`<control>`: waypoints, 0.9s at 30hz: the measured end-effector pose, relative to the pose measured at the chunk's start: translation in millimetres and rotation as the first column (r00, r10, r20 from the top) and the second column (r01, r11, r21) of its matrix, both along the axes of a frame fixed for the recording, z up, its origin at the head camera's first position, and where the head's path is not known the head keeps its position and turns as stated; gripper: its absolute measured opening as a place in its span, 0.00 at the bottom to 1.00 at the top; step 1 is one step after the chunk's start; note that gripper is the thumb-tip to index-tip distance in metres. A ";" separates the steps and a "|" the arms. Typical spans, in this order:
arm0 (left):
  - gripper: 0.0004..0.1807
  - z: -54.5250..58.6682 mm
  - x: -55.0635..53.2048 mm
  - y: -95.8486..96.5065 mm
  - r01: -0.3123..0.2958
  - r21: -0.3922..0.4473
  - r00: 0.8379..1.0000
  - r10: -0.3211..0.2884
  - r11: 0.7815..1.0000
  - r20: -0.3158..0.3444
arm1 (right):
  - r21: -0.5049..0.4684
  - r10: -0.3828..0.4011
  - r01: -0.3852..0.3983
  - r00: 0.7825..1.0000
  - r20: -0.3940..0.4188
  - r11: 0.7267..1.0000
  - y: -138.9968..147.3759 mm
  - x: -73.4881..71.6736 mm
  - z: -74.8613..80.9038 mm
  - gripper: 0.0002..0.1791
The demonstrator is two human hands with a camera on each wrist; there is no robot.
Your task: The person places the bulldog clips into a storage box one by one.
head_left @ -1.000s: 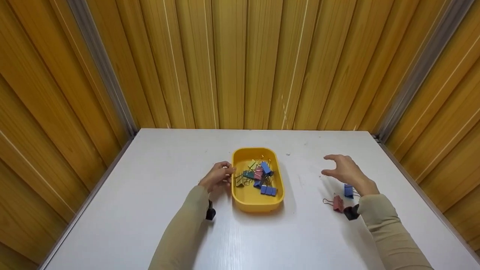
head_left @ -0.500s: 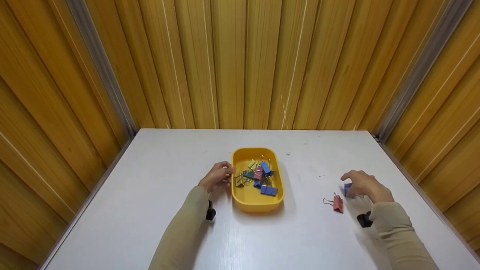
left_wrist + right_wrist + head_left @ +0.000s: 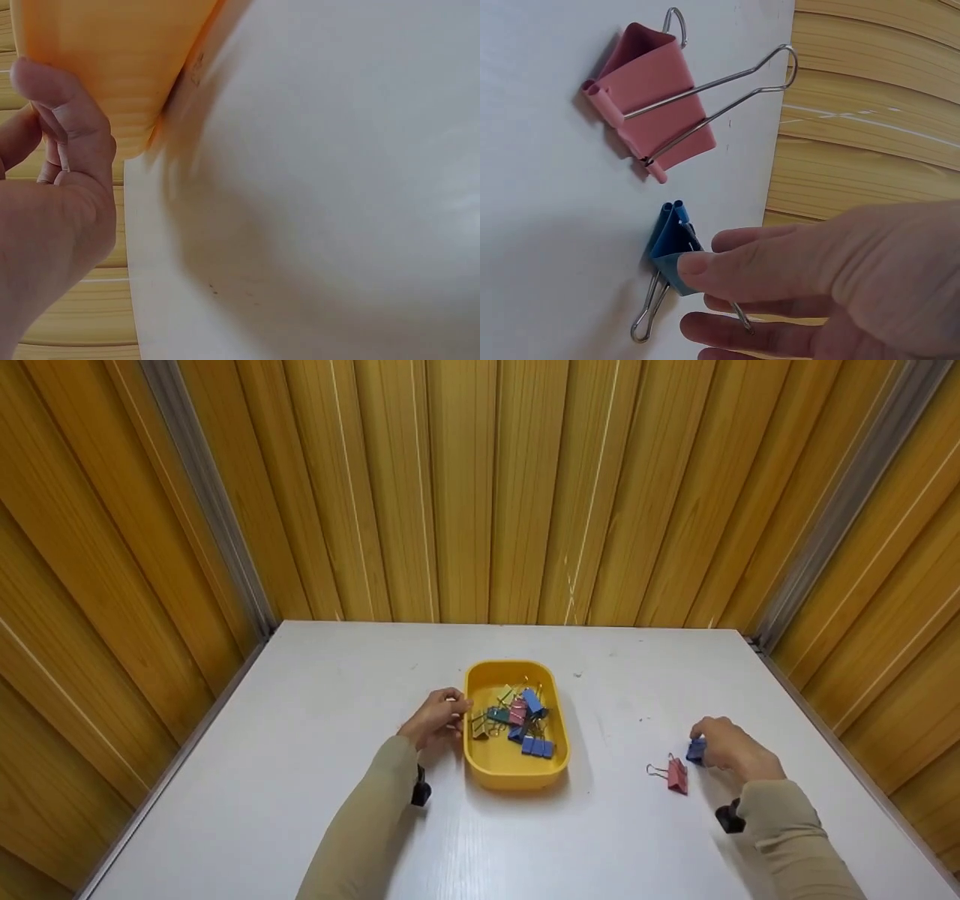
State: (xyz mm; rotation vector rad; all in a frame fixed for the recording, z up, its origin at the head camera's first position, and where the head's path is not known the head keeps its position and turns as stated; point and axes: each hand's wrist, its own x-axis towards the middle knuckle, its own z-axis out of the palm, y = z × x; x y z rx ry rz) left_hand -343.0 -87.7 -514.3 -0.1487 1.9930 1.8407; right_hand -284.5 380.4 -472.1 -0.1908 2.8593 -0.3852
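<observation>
At the left rim of a yellow plastic bin (image 3: 516, 781) is my left hand (image 3: 436, 714), thumb and curled fingers holding its edge. In the left wrist view, the fingertips meet the upper part of the bin's outer wall (image 3: 120, 67). My right hand (image 3: 733, 750) pinches a blue binder clip (image 3: 676, 259) on the right side of the table. The thumb lies on the clip's body, and other fingers are behind it. A red-pink binder clip (image 3: 676, 775) lies just left of that hand, its wire handles spread.
Several binder clips in blue, green, pink and yellow lie in a pile inside the bin, among them a blue one (image 3: 538, 747). The white table (image 3: 337, 675) meets wood-patterned walls (image 3: 457, 495) at the back and sides.
My right hand has moved down and to the right, from open above the table to pinching the blue binder clip. My left hand stays at the bin's rim.
</observation>
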 end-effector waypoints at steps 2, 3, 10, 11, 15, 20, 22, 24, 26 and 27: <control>0.07 -0.6 -0.2 -0.3 0.004 0.005 1.000 -0.004 1.000 -0.009 | 0.010 0.010 -0.010 1.000 -0.020 1.000 1.1 -1.0 -3.5 0.24; 0.07 -0.7 -0.4 -0.4 0.005 0.004 1.000 -0.004 1.000 -0.011 | 0.016 0.012 -0.012 0.999 -0.030 1.000 1.4 -1.2 -5.0 0.23; 0.08 0.6 -0.8 0.7 -0.009 -0.022 1.000 0.010 1.000 0.012 | -0.023 -0.025 0.025 1.000 -0.003 0.999 1.9 -1.1 -10.2 0.21; 0.08 0.7 -0.9 0.9 -0.012 -0.026 1.000 0.013 1.000 0.013 | -0.028 -0.034 0.034 0.999 0.007 0.999 1.4 -1.1 -9.8 0.22; 0.07 1.0 -1.0 1.9 -0.018 -0.023 1.000 0.018 1.000 0.008 | -0.038 -0.054 0.055 0.998 0.017 0.998 -1.0 -0.5 -8.8 0.26; 0.07 -0.2 -0.6 2.1 -0.014 -0.003 1.000 0.014 1.000 -0.007 | -0.047 -0.044 0.043 0.999 -0.031 0.998 -4.2 -2.1 -11.7 0.23; 0.07 -0.5 -0.8 1.9 -0.015 -0.006 1.000 0.015 1.000 -0.007 | -0.056 -0.053 0.051 0.998 -0.032 0.997 -5.2 -2.8 -12.9 0.22; 0.07 -0.5 -0.6 1.8 -0.017 -0.013 1.000 0.017 1.000 -0.004 | -0.063 -0.068 0.066 0.997 -0.031 0.996 -6.7 -3.5 -12.9 0.23; 0.08 -0.4 -0.3 1.8 -0.018 -0.021 1.000 0.018 1.000 -0.006 | -0.068 -0.076 0.074 0.997 -0.034 0.995 -8.7 -5.2 -11.8 0.22; 0.07 -0.6 -0.2 1.8 -0.018 -0.021 1.000 0.018 1.000 -0.007 | -0.069 -0.078 0.076 0.996 -0.036 0.995 -9.9 -6.2 -10.7 0.22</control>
